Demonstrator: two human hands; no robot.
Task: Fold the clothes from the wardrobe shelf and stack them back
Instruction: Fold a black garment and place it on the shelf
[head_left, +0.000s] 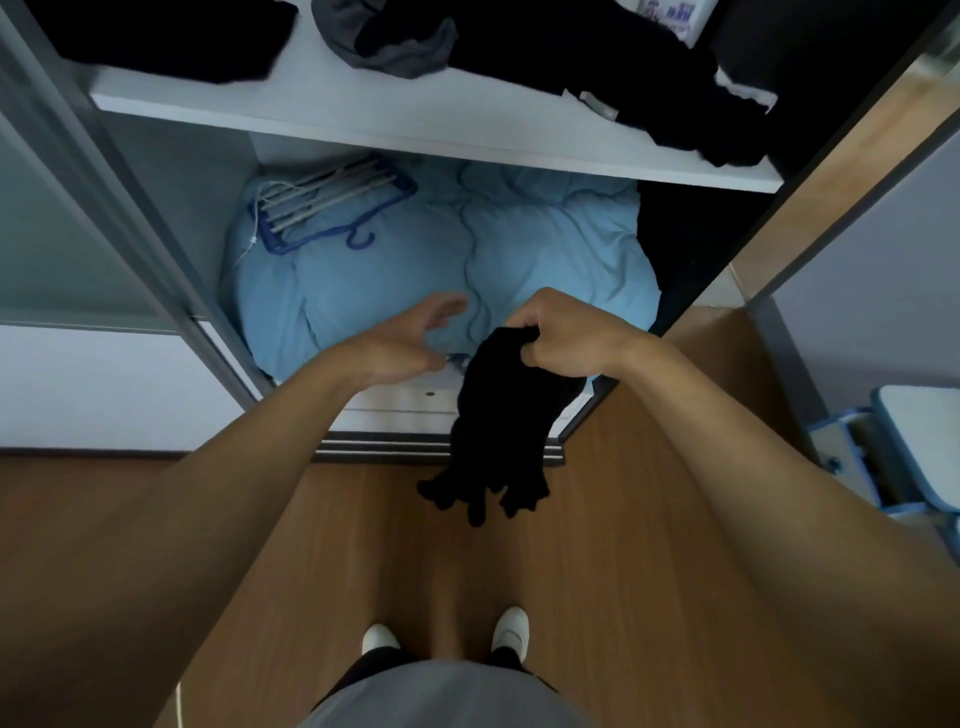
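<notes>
A black garment (493, 426) hangs limp in front of the open wardrobe, its top edge pinched in my right hand (566, 332). Just to its left, my left hand (415, 338) is open with fingers spread and holds nothing. On the white wardrobe shelf (363, 114) above lie a black piece of clothing (166, 36) at the left, a crumpled grey and black one (389, 41) in the middle, and a larger black heap (649, 88) at the right that overhangs the shelf edge.
Below the shelf a light blue duvet (519, 249) fills the wardrobe bottom, with blue and white hangers (327, 202) on it. Sliding door frames stand at left (130, 208) and right (779, 208). Wooden floor (363, 545) underfoot; a blue and white chair (904, 447) at right.
</notes>
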